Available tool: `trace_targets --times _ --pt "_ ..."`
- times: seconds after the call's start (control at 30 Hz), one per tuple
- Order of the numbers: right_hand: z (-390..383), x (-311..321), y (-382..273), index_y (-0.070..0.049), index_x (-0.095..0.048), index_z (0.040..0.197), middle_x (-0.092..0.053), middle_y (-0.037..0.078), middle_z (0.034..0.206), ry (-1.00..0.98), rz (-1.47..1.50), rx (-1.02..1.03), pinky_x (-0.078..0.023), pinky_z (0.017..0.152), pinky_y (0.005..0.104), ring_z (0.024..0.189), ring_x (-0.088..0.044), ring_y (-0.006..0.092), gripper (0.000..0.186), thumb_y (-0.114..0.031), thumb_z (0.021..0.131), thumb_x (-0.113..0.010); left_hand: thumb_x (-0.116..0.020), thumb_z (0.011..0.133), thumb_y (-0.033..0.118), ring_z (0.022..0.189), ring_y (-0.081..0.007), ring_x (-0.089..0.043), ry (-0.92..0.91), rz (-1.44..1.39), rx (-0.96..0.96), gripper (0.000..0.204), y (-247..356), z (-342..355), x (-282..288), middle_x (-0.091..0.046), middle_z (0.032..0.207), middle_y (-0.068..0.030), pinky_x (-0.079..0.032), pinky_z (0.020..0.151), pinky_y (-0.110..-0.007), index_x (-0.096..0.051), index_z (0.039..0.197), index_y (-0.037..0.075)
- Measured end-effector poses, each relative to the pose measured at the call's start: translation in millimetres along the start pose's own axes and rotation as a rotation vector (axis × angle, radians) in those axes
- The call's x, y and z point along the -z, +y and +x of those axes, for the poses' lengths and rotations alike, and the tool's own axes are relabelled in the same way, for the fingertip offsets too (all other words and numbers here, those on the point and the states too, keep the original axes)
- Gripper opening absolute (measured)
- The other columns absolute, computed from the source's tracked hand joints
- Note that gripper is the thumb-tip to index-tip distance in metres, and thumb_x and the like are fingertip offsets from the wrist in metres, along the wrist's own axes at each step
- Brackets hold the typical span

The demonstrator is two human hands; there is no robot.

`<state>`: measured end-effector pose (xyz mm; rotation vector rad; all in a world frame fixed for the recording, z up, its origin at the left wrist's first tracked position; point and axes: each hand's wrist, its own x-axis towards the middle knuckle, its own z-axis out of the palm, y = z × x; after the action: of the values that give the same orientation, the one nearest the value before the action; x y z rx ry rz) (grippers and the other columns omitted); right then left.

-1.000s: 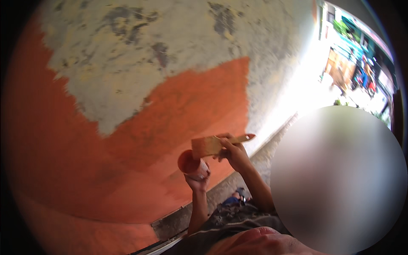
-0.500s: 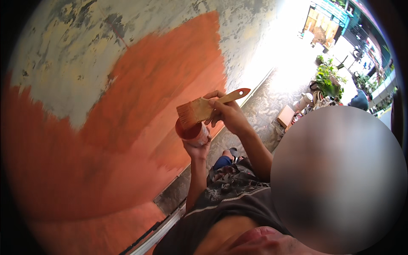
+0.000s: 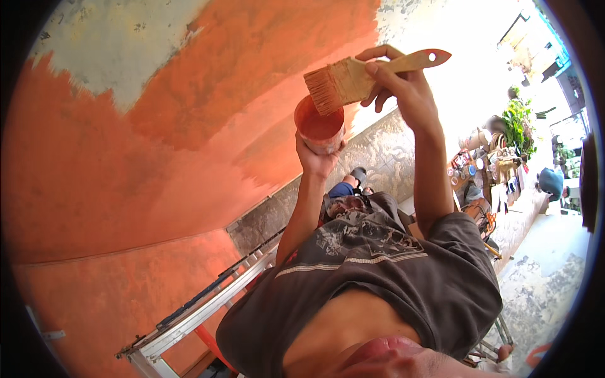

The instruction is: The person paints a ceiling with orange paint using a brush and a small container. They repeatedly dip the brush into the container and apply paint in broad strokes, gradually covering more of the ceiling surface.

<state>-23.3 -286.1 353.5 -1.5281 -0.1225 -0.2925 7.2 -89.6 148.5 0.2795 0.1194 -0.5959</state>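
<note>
My right hand point(image 3: 403, 88) is closed round the base of a wide flat paintbrush point(image 3: 356, 80). Its wooden handle points to the right, and its bristles, coated in orange paint, hang at the far rim of a paint cup point(image 3: 321, 140). From below, my left hand point(image 3: 318, 157) grips this cup, whose inside is smeared orange; its opening faces up toward me. Whether the bristle tips touch the rim, I cannot tell. Beyond the hands, the wall point(image 3: 252, 94) is covered in orange paint, with a bare grey, mottled patch point(image 3: 120, 47) at the upper left.
A metal ladder-like frame point(image 3: 195, 309) stands at the lower left. Patterned floor tiles point(image 3: 378, 148) run along the wall's foot. At the right lie piled cans and household items point(image 3: 485, 167) beside a green plant point(image 3: 518, 123). A person in blue point(image 3: 552, 183) is farther right.
Both hands, with the brush and the cup, have shifted up and to the right in the picture. The brush has lifted out of the cup to its rim. The view has tilted too.
</note>
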Motion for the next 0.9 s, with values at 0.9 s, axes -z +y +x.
trace_targets --times 0.9 --pt "1.0 -34.6 11.0 -0.005 -0.074 0.086 -0.066 0.017 0.063 -0.25 -1.01 -0.046 -0.052 0.06 0.0414 0.061 -0.067 0.0349 0.027 -0.032 0.083 -0.075 -0.04 0.098 0.059 0.109 -0.0242 -0.062 0.105 0.209 -0.08 0.054 -11.3 -6.4 -39.5 -0.062 0.128 -0.0036 -0.054 0.075 -0.045 -0.054 0.136 0.023"
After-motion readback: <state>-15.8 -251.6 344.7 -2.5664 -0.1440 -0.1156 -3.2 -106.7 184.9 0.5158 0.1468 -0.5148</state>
